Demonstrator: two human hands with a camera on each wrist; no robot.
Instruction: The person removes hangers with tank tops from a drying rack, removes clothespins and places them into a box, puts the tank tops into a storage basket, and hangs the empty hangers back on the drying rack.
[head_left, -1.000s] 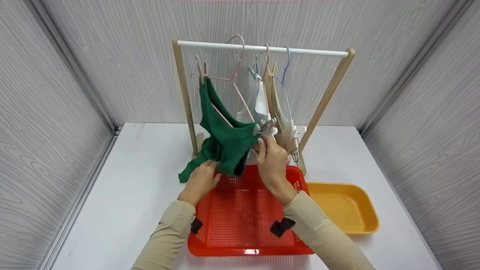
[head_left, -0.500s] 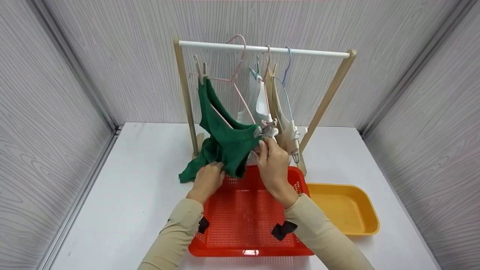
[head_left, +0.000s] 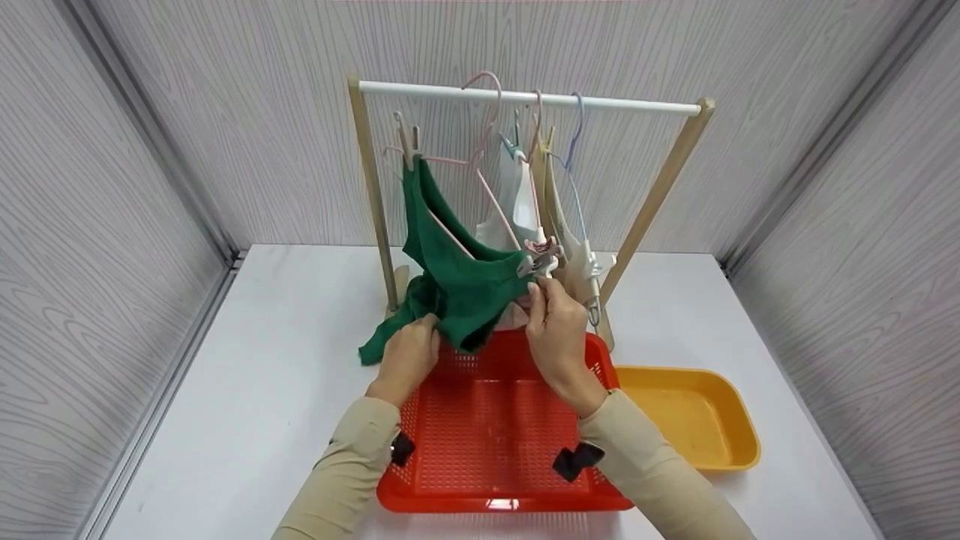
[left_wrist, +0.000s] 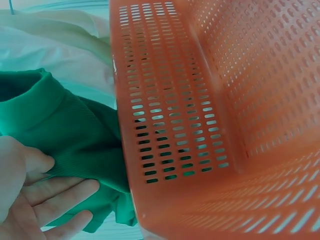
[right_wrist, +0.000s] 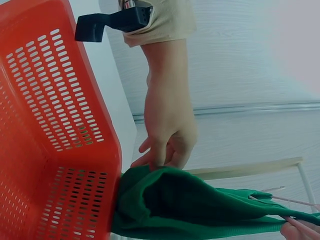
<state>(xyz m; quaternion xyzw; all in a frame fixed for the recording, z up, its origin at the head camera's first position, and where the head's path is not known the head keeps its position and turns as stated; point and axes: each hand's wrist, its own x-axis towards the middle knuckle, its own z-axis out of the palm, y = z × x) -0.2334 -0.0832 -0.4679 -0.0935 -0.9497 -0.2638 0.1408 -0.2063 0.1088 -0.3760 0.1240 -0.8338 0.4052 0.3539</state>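
Note:
A green top (head_left: 465, 289) hangs from a pink hanger (head_left: 491, 184) on the rack. A brown clothespin (head_left: 407, 142) holds its left shoulder, and a grey clip (head_left: 536, 262) sits at its right shoulder. Just below that clip, my right hand (head_left: 559, 334) pinches the fabric; only its fingertips (right_wrist: 295, 232) enter the right wrist view. My left hand (head_left: 409, 356) pinches the lower part, thumb over the cloth in the left wrist view, other fingers spread beneath. An opening in the cloth faces the right wrist camera. The top's loose end (head_left: 375, 346) lies on the table at left.
The red basket (head_left: 495, 501) stands beneath my forearms, close to the cloth. A yellow tray (head_left: 679, 420) is at its right. White (head_left: 517, 191) and beige (head_left: 574, 270) garments hang behind on other hangers, under the rack's white bar (head_left: 637, 103).
My right hand has shifted slightly right, drawing the top's right shoulder and clip along. The pink hanger has moved right too. My left hand went a little right, then back, still on the cloth.

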